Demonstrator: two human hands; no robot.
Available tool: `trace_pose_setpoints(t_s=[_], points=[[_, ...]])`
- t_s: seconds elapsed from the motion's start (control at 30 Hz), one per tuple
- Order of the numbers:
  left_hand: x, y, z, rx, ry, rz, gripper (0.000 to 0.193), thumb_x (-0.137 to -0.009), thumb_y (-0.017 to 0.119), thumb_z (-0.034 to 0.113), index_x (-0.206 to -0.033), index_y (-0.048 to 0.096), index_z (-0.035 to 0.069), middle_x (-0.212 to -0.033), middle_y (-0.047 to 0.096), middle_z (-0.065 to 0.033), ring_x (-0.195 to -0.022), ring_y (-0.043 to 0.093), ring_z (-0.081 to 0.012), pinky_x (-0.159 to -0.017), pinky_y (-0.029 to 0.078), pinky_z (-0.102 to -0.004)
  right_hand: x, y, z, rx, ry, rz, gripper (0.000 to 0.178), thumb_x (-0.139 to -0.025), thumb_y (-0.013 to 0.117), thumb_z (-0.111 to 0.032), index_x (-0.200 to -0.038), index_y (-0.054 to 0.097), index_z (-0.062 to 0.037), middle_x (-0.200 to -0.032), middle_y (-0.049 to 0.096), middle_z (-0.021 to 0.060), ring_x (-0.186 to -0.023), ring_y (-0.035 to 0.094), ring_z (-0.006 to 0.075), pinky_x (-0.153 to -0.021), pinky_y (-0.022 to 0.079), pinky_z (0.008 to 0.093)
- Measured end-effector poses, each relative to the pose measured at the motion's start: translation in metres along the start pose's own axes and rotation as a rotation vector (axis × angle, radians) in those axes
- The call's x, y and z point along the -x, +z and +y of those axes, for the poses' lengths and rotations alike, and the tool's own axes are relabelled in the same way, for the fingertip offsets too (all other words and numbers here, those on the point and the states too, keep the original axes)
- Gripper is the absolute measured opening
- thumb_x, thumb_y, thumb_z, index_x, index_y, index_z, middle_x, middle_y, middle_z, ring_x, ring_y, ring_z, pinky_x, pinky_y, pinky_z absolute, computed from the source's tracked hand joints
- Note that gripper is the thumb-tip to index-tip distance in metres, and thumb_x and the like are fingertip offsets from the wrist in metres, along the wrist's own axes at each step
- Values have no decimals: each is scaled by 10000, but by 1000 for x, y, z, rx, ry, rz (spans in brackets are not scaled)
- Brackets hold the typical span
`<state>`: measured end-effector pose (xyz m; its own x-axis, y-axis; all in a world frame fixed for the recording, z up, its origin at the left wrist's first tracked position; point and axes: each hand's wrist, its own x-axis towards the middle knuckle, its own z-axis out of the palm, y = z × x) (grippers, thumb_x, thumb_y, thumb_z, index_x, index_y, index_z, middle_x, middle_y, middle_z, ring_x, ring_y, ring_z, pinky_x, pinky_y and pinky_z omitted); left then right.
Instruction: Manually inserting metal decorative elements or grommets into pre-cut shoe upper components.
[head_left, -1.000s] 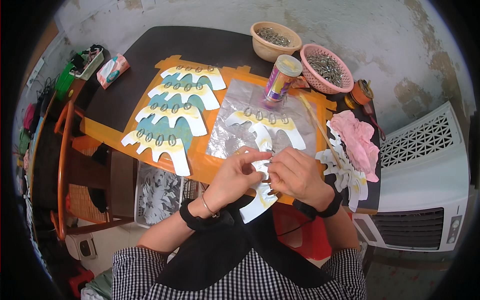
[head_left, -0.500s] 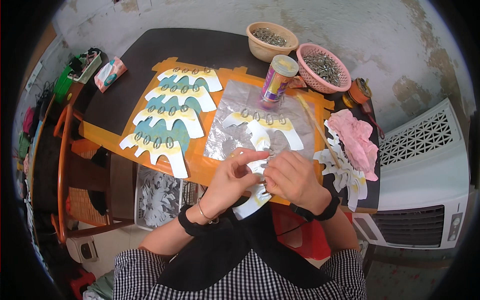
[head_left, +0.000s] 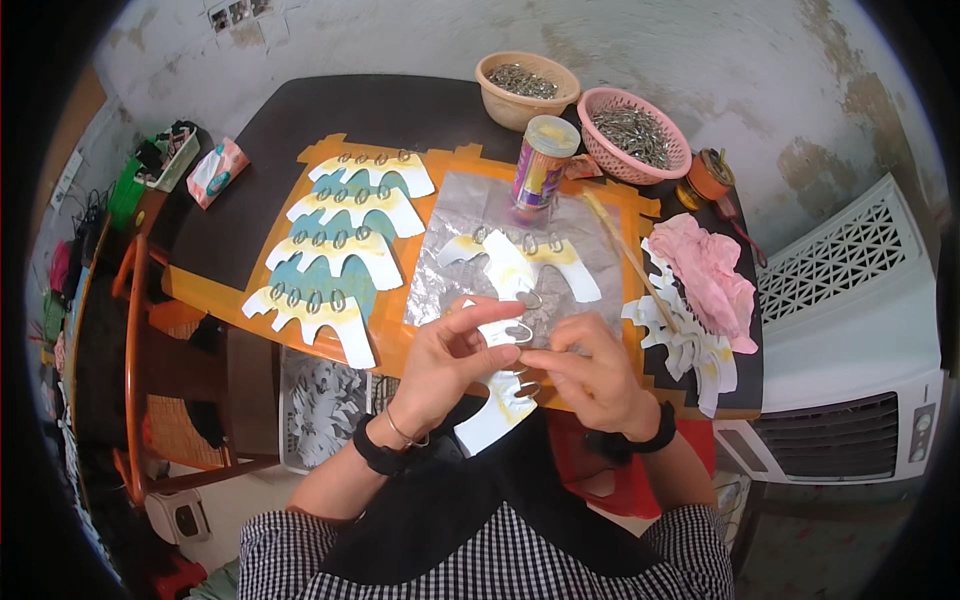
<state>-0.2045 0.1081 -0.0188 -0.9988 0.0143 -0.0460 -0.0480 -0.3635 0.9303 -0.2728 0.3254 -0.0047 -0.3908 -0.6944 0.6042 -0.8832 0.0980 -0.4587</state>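
My left hand (head_left: 437, 362) pinches a white scalloped strip (head_left: 488, 427) with yellowish smears between thumb and fingers, holding it above the table's near edge. Several metal rings (head_left: 518, 331) sit along this strip's notched side. My right hand (head_left: 597, 378) is closed in a pinch at the same side, its fingertips meeting my left thumb; whatever is between them is too small to make out. Just beyond, a similar strip with rings (head_left: 572, 272) lies on a grey plastic sheet (head_left: 440, 245). Several more ringed strips (head_left: 350, 330) are laid in a column over a teal sheet (head_left: 352, 285) on the left.
Behind the grey sheet stands a jar (head_left: 540, 170). A beige basket (head_left: 527, 95) and a pink basket (head_left: 640, 140) hold metal pieces. At right, a stick (head_left: 640, 265) rests by stacked white strips (head_left: 690, 350) and a pink cloth (head_left: 705, 265). A white air cooler (head_left: 840, 350) stands beside the table.
My right hand has drawn slightly right and down, away from the strip's middle, uncovering rings. My left hand still grips the strip. The whole view has shifted a little.
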Motion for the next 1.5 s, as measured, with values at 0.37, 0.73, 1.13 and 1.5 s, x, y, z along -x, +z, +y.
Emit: trace_pose_setpoints(t_s=[0.37, 0.73, 1.13, 1.5], points=[[2, 5, -12, -236, 154, -46, 617, -800, 789, -69, -1328, 507, 82, -1208, 522, -20, -686, 468, 19, -556, 374, -170, -7, 29, 3, -859, 863, 147, 194, -1028, 669, -193, -1063, 683, -2, -891, 641, -16, -782, 568, 35, -683, 457, 219], [2, -3, -28, -206, 261, -74, 853, -735, 765, -147, -1414, 319, 113, -1372, 413, -114, -1318, 450, -225, -1105, 444, -380, 2, 74, 1, -705, 789, 274, 289, -1043, 648, -247, -1088, 681, 37, -859, 672, 20, -831, 562, 40, -709, 490, 268], [-1, 18, -40, 92, -64, 30, 408, -896, 772, -40, -1260, 632, 82, -1026, 591, 32, -617, 460, 5, -524, 366, -163, 38, 67, -22, -750, 754, 347, 334, -1088, 577, -279, -1279, 535, -9, -1146, 624, 63, -1084, 606, 124, -915, 499, 300], [-18, 44, -41, 572, -414, -477, 729, -844, 661, -188, -1499, 481, 76, -1576, 436, -75, -1396, 486, -210, -1179, 405, -379, 68, -23, -22, -632, 648, 79, 225, -947, 701, 8, -1169, 671, 18, -1150, 676, 80, -1029, 649, 140, -871, 514, 284]])
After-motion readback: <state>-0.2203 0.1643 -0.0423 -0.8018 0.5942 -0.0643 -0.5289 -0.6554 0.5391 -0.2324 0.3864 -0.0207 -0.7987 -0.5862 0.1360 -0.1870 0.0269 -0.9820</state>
